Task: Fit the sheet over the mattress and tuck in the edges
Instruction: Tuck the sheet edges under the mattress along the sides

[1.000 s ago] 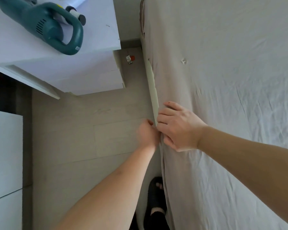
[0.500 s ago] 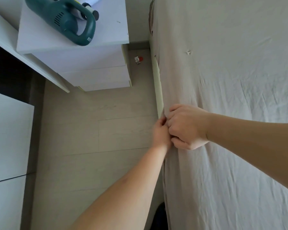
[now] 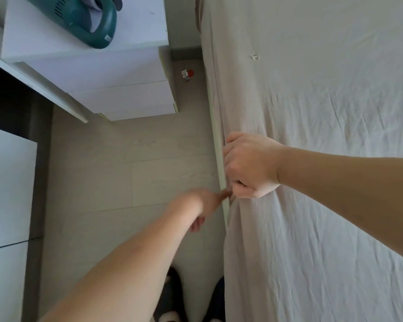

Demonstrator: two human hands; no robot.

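Sheet (image 3: 323,135) lies wrinkled over the mattress top and hangs down its left side edge, beside a pale bed frame strip (image 3: 219,156). Right hand (image 3: 249,166) grips a bunched fold of sheet at that edge, fingers curled round it. Left hand (image 3: 207,203) is blurred, reaching toward the edge just below the right; whether it holds anything cannot be told; a green handheld vacuum (image 3: 86,19) rests on the white drawer unit (image 3: 126,89).

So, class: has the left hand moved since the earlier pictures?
Yes. The left hand has pulled back from the bed rail, out over the floor, towards the person.
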